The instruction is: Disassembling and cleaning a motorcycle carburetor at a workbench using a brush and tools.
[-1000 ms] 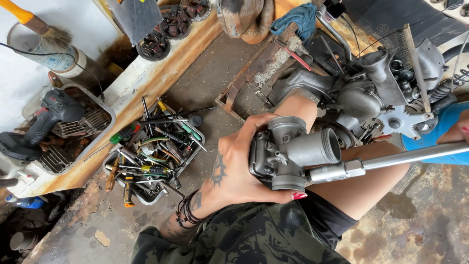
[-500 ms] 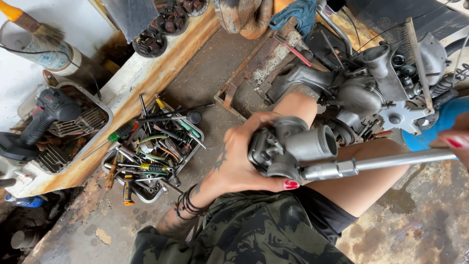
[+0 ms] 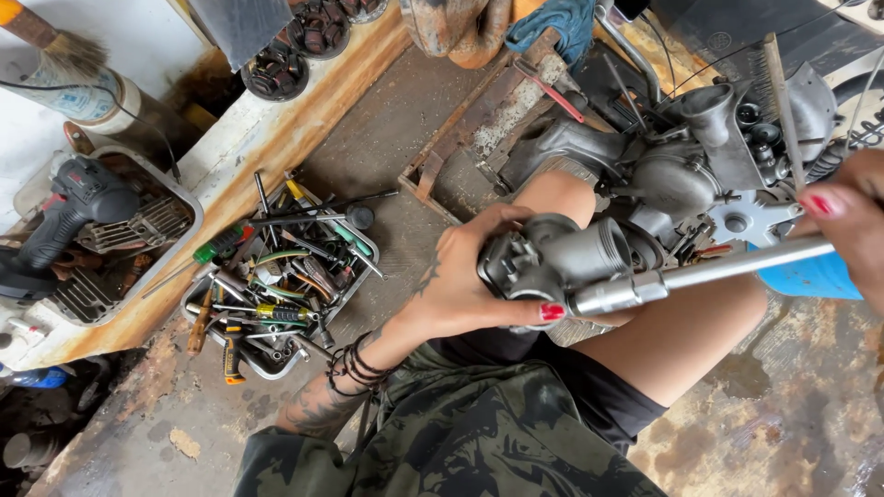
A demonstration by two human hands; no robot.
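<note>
Beside the stained concrete floor (image 3: 387, 147), a tool tray (image 3: 343, 293) sits near the left hand (image 3: 460, 285).

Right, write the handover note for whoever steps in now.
Left hand: grips the carburetor, held over the knee.
Right hand: holds the long socket wrench, its socket end against the carburetor's side.
Engine sits on the floor just behind; tool tray to the left.
Done: carburetor is off the engine, in hand.
Left: the wrench is on it, so the fastener work looks unfinished.
</note>
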